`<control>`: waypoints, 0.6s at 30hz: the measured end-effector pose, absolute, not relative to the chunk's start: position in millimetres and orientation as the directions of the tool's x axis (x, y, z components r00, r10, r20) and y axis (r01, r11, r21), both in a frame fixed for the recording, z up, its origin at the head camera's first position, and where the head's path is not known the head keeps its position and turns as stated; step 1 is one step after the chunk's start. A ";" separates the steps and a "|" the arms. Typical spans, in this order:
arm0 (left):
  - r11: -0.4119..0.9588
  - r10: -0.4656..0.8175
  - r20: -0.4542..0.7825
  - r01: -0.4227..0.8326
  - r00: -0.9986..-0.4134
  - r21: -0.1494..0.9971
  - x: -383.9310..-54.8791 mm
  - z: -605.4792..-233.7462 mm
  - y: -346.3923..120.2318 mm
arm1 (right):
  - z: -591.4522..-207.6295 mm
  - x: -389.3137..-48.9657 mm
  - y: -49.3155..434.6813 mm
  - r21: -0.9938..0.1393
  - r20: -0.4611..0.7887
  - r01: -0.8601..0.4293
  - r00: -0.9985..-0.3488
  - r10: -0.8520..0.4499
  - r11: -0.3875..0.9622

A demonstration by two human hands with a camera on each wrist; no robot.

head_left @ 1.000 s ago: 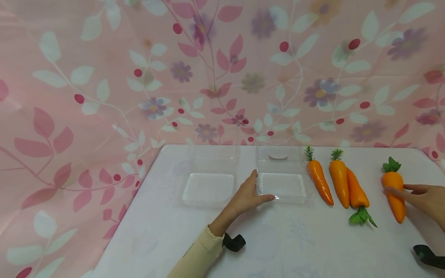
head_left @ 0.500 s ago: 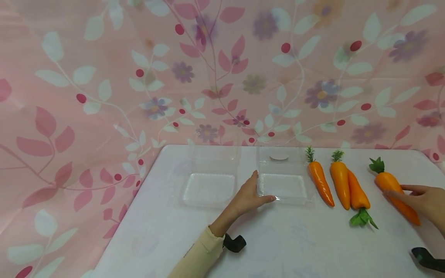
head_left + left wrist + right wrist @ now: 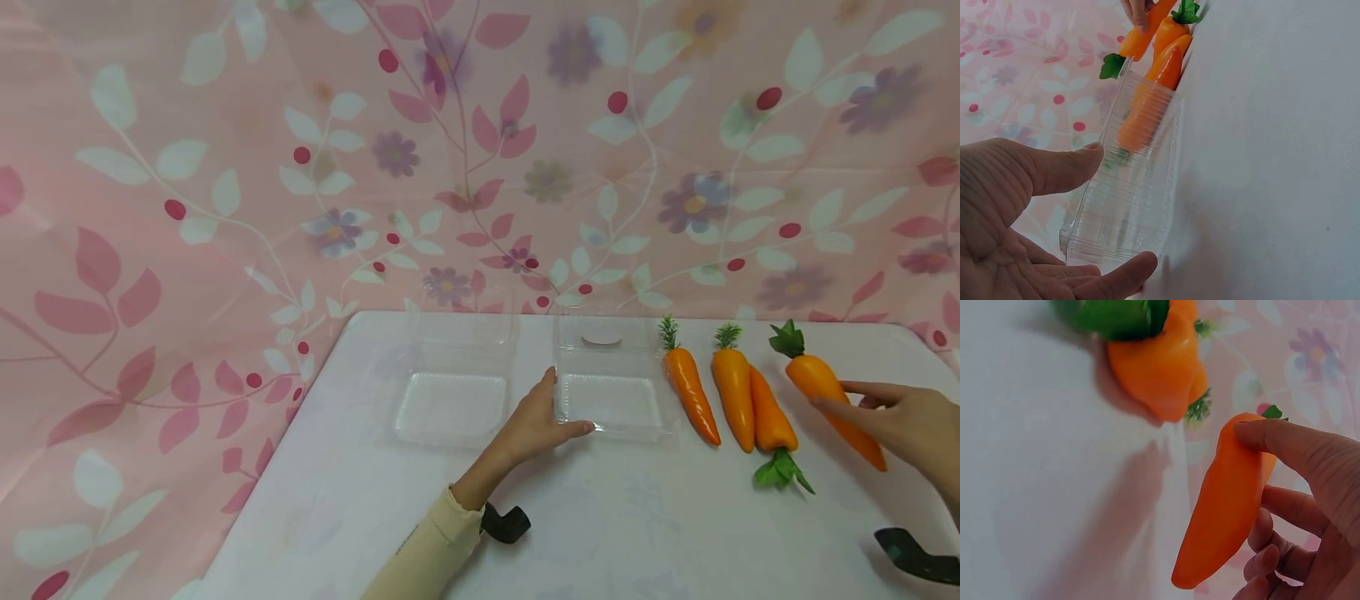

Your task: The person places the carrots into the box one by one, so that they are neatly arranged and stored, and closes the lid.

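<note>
My right hand [image 3: 918,429] pinches an orange carrot [image 3: 813,377] with leafy green top between thumb and fingers. In the right wrist view the carrot [image 3: 1222,506] hangs over the cloth, its shadow lying apart from it. My left hand [image 3: 528,427] rests at the near left corner of a clear plastic clamshell box [image 3: 611,402], which lies with its lid back. Seen from the left wrist, the thumb lies along the box's [image 3: 1129,200] rim and the other fingers reach around its side, mostly straight. Between box and right hand lie a slim carrot [image 3: 690,392] and two touching carrots [image 3: 733,396].
A second clear clamshell box [image 3: 450,408], lid back, lies left of the first. Flowered pink cloth [image 3: 480,167] hangs behind the white table [image 3: 330,492]. Black wrist mounts [image 3: 506,523] show by both hands.
My right hand has moved left with the carrot, toward the other carrots. The carrot has turned from nearly upright in view to slanting, leaves to the upper left. My left hand stays put.
</note>
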State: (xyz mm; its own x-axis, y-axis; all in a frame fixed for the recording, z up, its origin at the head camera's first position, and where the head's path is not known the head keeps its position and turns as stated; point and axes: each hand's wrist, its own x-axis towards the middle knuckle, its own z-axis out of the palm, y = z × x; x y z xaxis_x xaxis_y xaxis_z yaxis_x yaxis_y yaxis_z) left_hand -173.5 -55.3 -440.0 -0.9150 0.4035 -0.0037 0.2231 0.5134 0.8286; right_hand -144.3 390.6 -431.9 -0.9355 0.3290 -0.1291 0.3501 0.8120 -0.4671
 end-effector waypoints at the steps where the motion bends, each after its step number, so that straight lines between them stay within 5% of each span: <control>1: 0.511 0.405 -0.003 0.224 -0.914 0.830 -173.5 -440.0 -55.3 | -430.3 -144.0 388.2 -0.465 -0.112 0.330 -0.943 0.315 0.822; 18: 0.499 0.405 -0.004 0.218 -0.914 0.839 -172.9 -440.0 -55.2 | -404.6 -147.9 331.4 -0.483 0.058 0.069 -0.992 0.110 0.873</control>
